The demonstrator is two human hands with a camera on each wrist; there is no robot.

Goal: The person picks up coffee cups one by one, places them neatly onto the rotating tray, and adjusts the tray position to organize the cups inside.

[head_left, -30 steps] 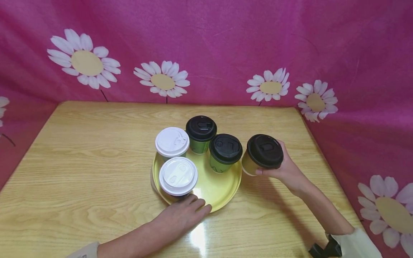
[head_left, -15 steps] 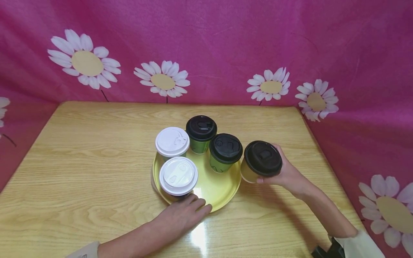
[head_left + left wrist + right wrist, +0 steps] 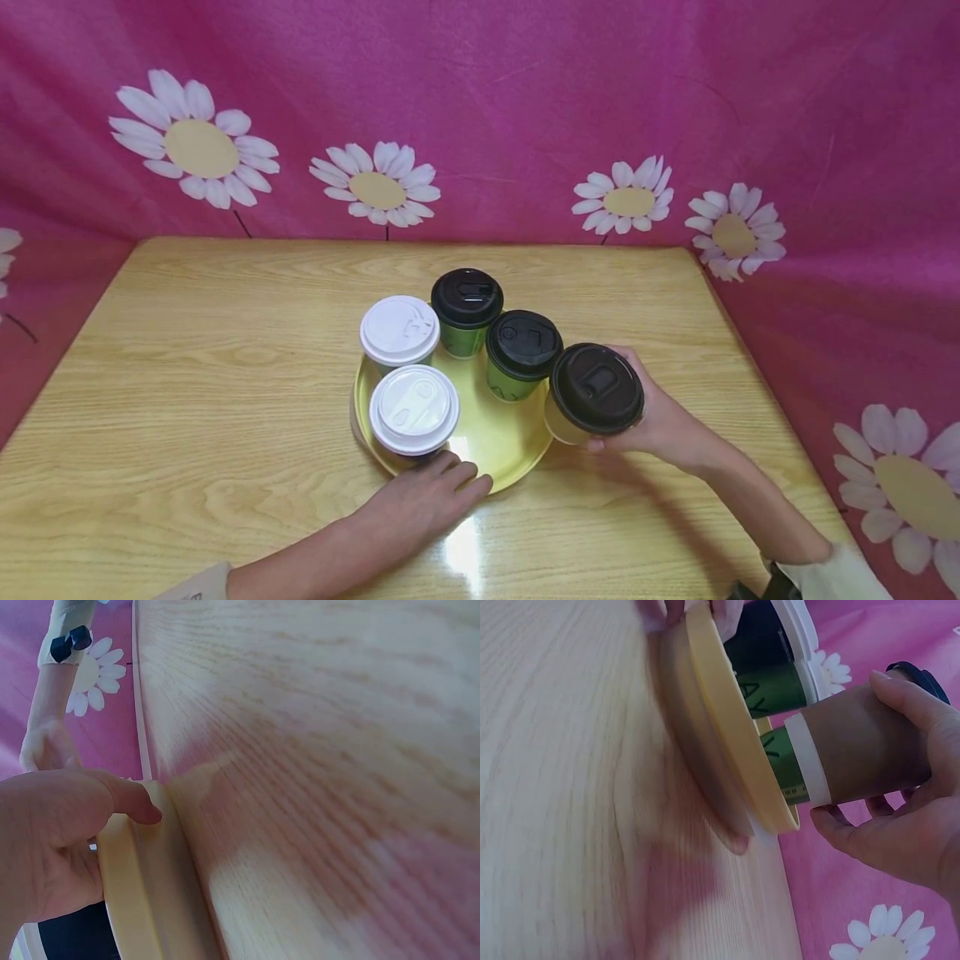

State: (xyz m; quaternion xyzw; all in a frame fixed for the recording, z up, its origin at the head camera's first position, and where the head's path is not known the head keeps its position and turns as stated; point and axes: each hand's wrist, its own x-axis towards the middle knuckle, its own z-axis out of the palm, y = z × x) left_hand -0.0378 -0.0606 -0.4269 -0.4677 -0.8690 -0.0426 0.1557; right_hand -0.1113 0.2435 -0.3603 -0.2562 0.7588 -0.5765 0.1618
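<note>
My right hand grips a paper coffee cup with a brown sleeve and a black lid. This cup is in the air at the tray's right rim, slightly tilted. My left hand pinches the near rim of the round yellow tray, its thumb on the outer wall. On the tray stand two cups with black lids, a far green cup and a nearer green cup. At the tray's left are two white-lidded cups, the rear cup and the front cup, their bodies mostly hidden.
The tray sits on a wood-grain table. A pink cloth with large daisies hangs behind the table and along its sides.
My right hand has brought the brown cup left and nearer to me, from beside the tray to its right rim. The left hand, tray and other cups have stayed put.
</note>
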